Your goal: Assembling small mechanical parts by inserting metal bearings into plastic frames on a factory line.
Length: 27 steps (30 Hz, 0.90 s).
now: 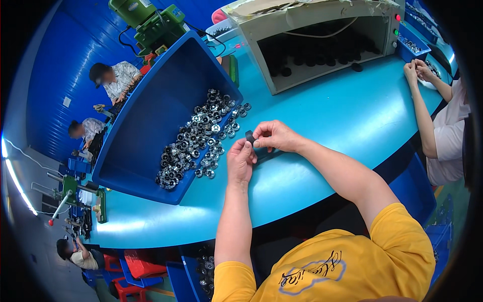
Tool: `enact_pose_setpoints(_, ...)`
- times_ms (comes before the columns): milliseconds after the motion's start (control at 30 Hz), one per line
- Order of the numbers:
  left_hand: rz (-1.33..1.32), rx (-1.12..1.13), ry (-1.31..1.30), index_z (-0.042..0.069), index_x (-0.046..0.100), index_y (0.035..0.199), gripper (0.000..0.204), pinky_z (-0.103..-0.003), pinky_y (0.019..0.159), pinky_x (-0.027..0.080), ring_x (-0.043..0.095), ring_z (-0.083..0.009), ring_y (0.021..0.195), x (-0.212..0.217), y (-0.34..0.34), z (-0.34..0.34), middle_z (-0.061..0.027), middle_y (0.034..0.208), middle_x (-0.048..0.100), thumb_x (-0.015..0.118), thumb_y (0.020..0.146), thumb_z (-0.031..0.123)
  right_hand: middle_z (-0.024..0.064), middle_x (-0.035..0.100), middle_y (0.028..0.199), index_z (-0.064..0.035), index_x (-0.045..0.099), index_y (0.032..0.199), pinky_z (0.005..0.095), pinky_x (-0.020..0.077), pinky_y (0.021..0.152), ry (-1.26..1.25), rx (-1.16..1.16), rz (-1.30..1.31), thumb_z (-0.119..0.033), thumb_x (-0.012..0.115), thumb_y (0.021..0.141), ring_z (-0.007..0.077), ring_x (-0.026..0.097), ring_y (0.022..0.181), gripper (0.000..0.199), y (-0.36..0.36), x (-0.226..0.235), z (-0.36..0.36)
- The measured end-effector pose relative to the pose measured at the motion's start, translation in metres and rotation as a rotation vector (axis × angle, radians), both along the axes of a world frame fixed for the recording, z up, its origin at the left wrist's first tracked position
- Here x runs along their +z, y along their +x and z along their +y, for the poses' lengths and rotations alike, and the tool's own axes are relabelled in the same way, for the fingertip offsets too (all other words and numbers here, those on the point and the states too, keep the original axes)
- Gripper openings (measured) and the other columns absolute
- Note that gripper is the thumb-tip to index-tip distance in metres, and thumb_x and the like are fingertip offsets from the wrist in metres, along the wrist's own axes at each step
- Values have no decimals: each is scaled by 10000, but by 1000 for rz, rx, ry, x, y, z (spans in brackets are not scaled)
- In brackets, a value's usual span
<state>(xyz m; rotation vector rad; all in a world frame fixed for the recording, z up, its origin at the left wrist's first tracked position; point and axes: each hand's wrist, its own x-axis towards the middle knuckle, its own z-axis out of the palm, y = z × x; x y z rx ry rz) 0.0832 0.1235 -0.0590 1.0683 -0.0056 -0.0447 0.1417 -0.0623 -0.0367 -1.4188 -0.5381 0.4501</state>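
My left hand [240,162] and my right hand [274,136] meet above the light blue table [322,116] and both pinch a small black cylindrical part [250,137] between the fingertips. Just left of the hands lies a heap of small silver and black metal parts [196,141], spilling from the open side of a big blue plastic bin [151,121] onto the table.
A beige box-shaped cabinet [322,40] with an open front holds dark parts at the back. A green machine [151,20] stands at the far left. Another person's hands [417,70] work at the right edge. Other people sit at the left. A blue crate [201,272] with parts sits below the table.
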Motion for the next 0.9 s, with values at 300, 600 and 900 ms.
enact_pose_setpoints(300,-57,115,246,51,624,1043,216,-227,493,437,491,-57,590,1,2,-6,20,735,563,645,1008,263,21,606,926,-36,679,946,253,525,570,-128,-140,-348,-198,796,868,98,596,739,215,-1,-1,1)
enact_pose_setpoints(600,-67,102,129,90,610,1026,255,-241,492,447,512,-74,589,0,1,-7,16,745,587,601,1023,345,21,595,860,-25,654,874,281,486,597,-114,-169,-483,-156,833,802,102,589,721,233,-5,1,6)
enact_pose_setpoints(900,-72,12,77,92,603,1031,266,-250,557,467,540,-83,661,-1,2,-4,-2,846,633,594,1026,357,-4,626,853,-58,652,906,236,500,547,-9,-57,-72,-178,803,865,79,586,690,197,-5,-7,8)
